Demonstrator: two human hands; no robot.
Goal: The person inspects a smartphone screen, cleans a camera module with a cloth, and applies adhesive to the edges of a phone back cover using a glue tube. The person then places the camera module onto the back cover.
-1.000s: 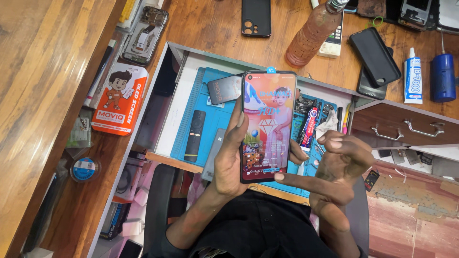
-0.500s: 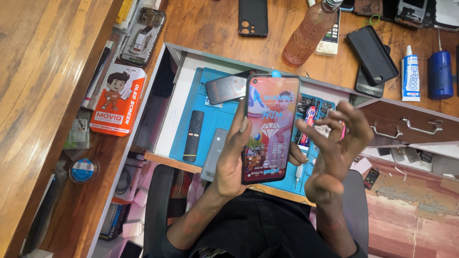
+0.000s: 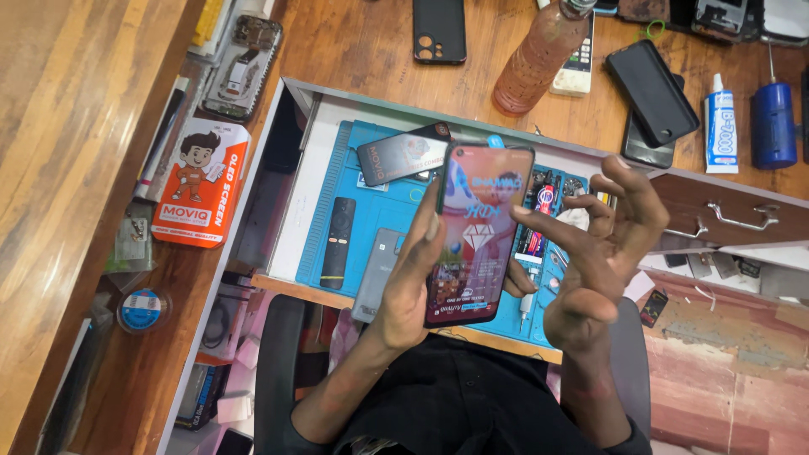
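Observation:
My left hand (image 3: 411,286) grips a smartphone (image 3: 477,232) upright from its left edge, thumb along the side. The lit screen shows a colourful picture with a diamond shape. My right hand (image 3: 600,248) hovers just right of the phone with fingers spread, its index finger reaching to the screen's right edge and holding nothing. Both hands are above a blue work mat (image 3: 371,181) lying in an open drawer.
On the mat lie a black remote (image 3: 339,242), a grey phone (image 3: 379,274), a dark phone (image 3: 403,154) and small tools (image 3: 543,215). The wooden desk holds a plastic bottle (image 3: 540,56), black phone cases (image 3: 439,31), a glue bottle (image 3: 721,124), a blue cylinder (image 3: 773,125) and an orange screen box (image 3: 196,180).
My right hand rose from below the phone's lower right corner to its right side and opened its fingers. The screen picture changed. The phone stayed in my left hand.

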